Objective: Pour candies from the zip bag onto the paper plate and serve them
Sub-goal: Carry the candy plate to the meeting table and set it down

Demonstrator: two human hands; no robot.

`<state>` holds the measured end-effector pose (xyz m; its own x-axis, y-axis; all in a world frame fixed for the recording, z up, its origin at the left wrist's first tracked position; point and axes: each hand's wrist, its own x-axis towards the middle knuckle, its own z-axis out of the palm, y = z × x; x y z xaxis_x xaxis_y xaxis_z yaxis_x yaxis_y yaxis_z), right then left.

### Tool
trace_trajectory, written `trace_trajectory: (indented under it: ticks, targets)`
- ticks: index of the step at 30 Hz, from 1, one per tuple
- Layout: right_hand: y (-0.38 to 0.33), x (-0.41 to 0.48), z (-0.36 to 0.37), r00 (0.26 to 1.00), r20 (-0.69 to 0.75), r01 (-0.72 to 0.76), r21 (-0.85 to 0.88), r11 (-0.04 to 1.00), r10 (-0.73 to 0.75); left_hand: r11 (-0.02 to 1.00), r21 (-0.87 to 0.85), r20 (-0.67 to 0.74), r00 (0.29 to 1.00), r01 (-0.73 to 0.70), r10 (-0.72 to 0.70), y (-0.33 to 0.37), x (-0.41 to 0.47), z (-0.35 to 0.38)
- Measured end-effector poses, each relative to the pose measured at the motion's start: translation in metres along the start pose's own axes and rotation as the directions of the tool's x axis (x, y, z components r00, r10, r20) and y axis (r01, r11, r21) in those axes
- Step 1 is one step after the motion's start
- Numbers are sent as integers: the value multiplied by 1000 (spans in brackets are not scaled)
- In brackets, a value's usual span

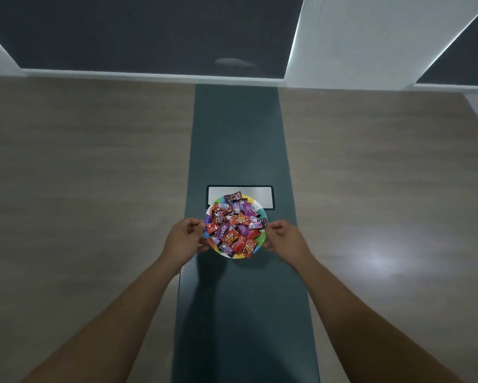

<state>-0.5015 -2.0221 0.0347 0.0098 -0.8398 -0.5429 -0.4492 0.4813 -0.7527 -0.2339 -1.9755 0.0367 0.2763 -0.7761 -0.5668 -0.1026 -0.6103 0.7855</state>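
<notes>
A round paper plate (260, 210) with a colourful rim sits on the dark green strip of the table, heaped with several wrapped candies (236, 226) in red, purple and brown. My left hand (183, 238) grips the plate's left edge, thumb on top and fingers under. My right hand (285, 236) grips the right edge the same way. Both arms reach straight forward. No zip bag is in view.
The table (80, 175) is wood-toned on both sides of the green centre strip (238, 139). A flat white rectangular panel (265, 196) lies in the strip just behind the plate. A white and dark wall rises past the table's far edge.
</notes>
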Motion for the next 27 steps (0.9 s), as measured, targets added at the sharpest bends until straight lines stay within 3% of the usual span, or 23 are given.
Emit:
trace_trajectory:
  ticks: [27]
  targets:
    - [25,171,13,996,-16,-84,-131,988,83,989,89,-53,992,115,-111,-8,163,58]
